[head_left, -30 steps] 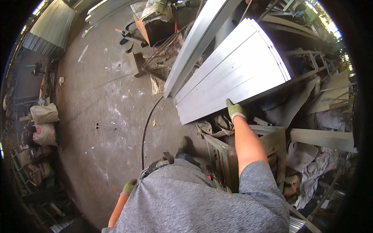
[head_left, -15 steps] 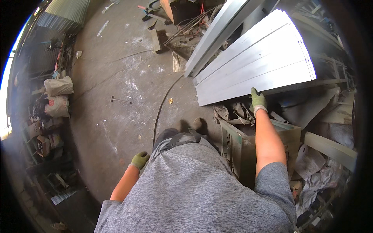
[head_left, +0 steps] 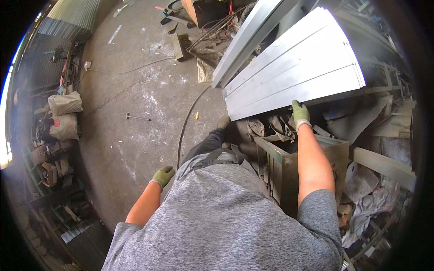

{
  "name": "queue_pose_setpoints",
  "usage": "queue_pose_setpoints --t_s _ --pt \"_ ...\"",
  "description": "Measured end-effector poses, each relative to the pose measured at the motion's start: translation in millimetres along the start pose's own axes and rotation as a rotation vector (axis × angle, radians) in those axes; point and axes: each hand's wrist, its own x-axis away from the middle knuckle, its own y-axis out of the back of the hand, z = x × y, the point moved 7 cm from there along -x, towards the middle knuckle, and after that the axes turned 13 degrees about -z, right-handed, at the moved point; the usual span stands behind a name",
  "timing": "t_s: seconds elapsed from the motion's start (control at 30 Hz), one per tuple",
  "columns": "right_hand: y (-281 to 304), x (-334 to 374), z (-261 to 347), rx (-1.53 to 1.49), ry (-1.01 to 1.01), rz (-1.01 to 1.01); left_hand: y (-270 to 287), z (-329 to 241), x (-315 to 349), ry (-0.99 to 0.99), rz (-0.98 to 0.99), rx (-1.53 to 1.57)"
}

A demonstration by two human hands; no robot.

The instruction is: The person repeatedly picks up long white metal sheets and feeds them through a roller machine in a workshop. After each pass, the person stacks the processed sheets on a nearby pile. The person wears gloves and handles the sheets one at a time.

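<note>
A large pale, silvery metal panel (head_left: 280,67) with long grooves across its face leans at the upper right. My right hand (head_left: 300,113), in a green work glove, is at its near lower edge with the thumb over the rim; the other fingers are partly hidden. Down at my left side hangs my left hand (head_left: 163,176), also gloved in green. It holds nothing, and its fingers are loosely apart over the concrete floor. Beside the panel's left edge stands a long metal profile (head_left: 239,43).
A worn metal cabinet (head_left: 312,167) full of scraps stands under my right arm. A dark hose (head_left: 183,128) curves along the floor near a small T-shaped tool (head_left: 138,117). White sacks (head_left: 65,103) and boxes line the left wall. Scrap sheets (head_left: 361,119) lie at the right.
One foot has stepped forward toward the panel's lower corner. My left hand has risen slightly. My right hand stays at the panel's edge, and the view has shifted a little.
</note>
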Motion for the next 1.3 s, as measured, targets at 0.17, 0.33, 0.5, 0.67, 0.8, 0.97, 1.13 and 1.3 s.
queue_pose_setpoints --t_s 0.17,0.33,0.5,0.67,0.8,0.97,1.13,1.3 --pt "-22 -10 -13 -0.006 -0.036 0.067 23 1 23 0.053 -0.031 0.072" --pt "-20 -5 -1 0.145 -0.003 0.017 15 43 42 0.131 0.006 0.033" --pt "-13 35 -1 -0.051 -0.096 -0.137 -10 74 12 0.089 0.093 0.083" --pt "-53 155 4 -0.213 -0.025 0.187 1 39 -52 -0.098 0.170 -0.016" --pt "-59 296 -16 0.033 0.153 0.466 36 -7 -112 -0.250 0.152 -0.089" --pt "-30 423 -97 0.073 -0.146 0.499 71 -65 -198 -0.445 0.109 -0.236" --pt "17 515 -210 0.017 -0.525 0.230 64 -149 -246 -0.662 0.124 -0.527" --pt "12 605 -305 -0.146 -0.855 -0.036 -5 -221 -244 -0.830 0.314 -0.586"
